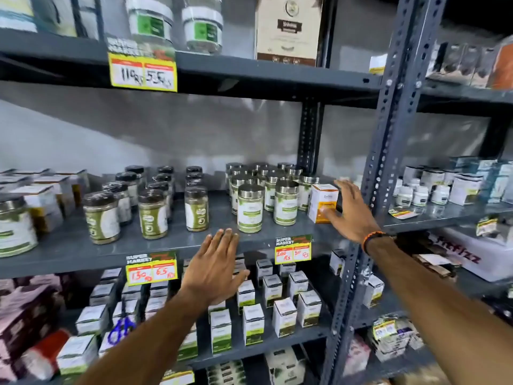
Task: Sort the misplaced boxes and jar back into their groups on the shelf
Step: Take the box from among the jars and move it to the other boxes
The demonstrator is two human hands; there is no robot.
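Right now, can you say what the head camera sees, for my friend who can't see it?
A person's right hand reaches, fingers spread, for a white and orange box standing beside silver-lidded jars on a grey shelf. The left hand hovers open by the shelf edge, above rows of small white boxes.

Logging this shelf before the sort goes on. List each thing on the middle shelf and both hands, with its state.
orange and white box: upright, at the right end beside the silver-lidded jars, out of its group.
silver-lidded jars: upright, lids on, clustered.
dark-lidded jars: upright, lids on, in rows.
right hand: open, fingers spread, thumb against the box, not gripping it.
left hand: open, flat, holding nothing, at the shelf edge.
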